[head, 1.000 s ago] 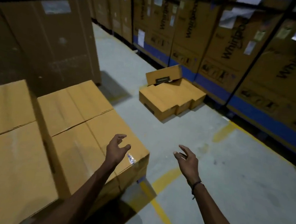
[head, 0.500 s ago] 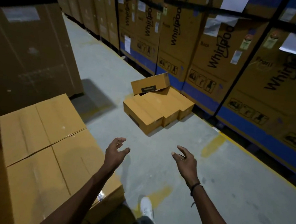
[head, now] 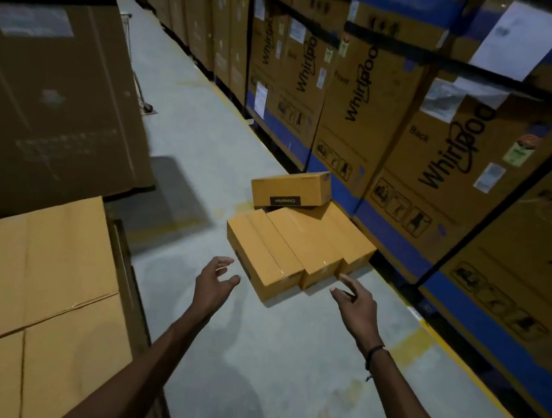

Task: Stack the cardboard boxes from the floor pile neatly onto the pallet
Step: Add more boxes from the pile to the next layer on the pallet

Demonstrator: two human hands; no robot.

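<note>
While both hands (head: 214, 282) (head: 358, 307) hover — fingers apart — bare floor (head: 252, 352) seemingly fronts the boxes (head: 298, 245).

The floor pile (head: 298, 242) is matt tan cardboard with glossy tape along its seams. Beneath it, the floor (head: 285, 363) is smooth grey concrete, scuffed. Behind it, printed cardboard cartons (head: 444, 151) bear paper labels.

3 long tan cardboard boxes (head: 298, 245) lie flat side by side on the grey floor beside tall cartons; a 4th box (head: 291, 190), dark-labelled, rests tilted on their far end. Stacked boxes (head: 38, 286) fill the lower left; their support is hidden.
</note>
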